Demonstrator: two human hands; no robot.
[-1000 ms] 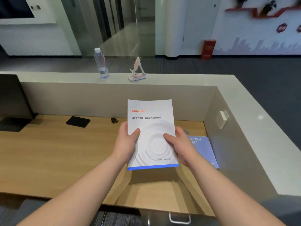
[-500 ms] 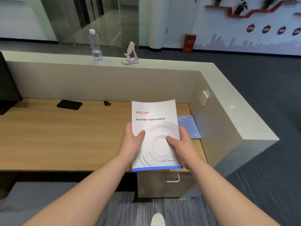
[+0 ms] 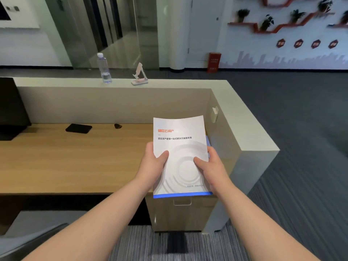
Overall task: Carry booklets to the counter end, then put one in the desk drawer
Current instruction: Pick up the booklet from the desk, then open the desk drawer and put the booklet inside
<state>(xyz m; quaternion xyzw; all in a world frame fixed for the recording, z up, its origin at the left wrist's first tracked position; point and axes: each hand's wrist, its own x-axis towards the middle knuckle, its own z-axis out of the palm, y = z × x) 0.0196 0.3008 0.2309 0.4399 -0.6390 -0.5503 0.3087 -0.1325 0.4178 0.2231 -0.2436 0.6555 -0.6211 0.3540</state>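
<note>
A white booklet with red lettering and a blue bottom stripe is held flat in front of me, over the right end of the wooden desk. My left hand grips its left edge and my right hand grips its right edge, thumbs on the cover. Whether it is one booklet or a stack I cannot tell. Below the booklet's lower edge is the desk drawer, shut, with a metal handle. A blue booklet on the desk is almost wholly hidden behind the white one.
The raised white counter wraps the desk's back and right side, ending at front right. On it stand a water bottle and a pink phone stand. A black phone, a small dark object and a monitor sit on the desk.
My view has drawn back and swung right; the drawer front and counter end came into view. The booklet now covers the blue booklet. Both hands keep the same grip.
</note>
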